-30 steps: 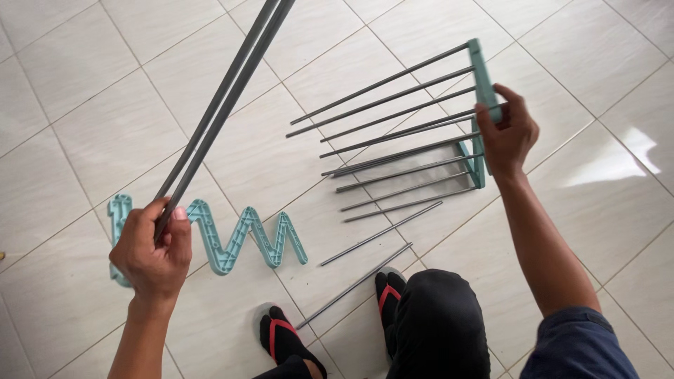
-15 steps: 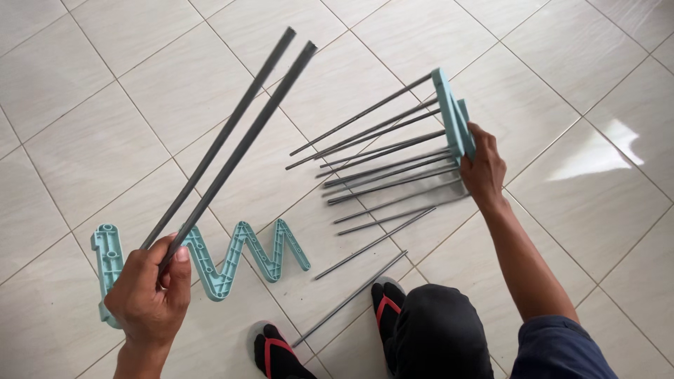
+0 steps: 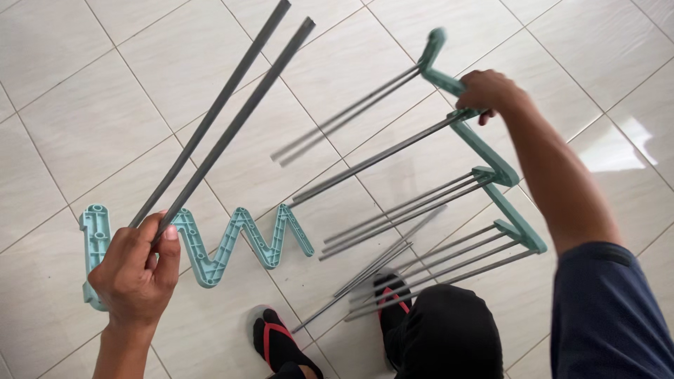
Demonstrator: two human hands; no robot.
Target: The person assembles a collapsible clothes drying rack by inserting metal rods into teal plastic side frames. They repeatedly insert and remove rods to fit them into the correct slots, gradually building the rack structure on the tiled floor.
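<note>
The left hand (image 3: 137,270) is closed in a fist round the lower ends of two long grey rods (image 3: 225,116), which rise side by side and slant away toward the upper middle of the tiled floor (image 3: 84,112), spreading slightly at their far tips. The thumb lies across the nearer rod.

The right hand (image 3: 488,91) is curled over the upper part of a teal zigzag frame (image 3: 484,158), fingers wrapped on one of its bends. This frame is lifted and stretched out, and thin grey rods (image 3: 414,207) fixed into it fan out toward the left, their free ends hanging loose above the floor.

A second teal zigzag frame (image 3: 232,242) lies flat on the tiles just beside the left hand, partly hidden behind it. A few loose thin rods (image 3: 372,270) lie on the floor between the two frames, near the person's feet in black sandals with red straps (image 3: 277,340). A dark sleeve (image 3: 611,309) covers the right upper arm.
</note>
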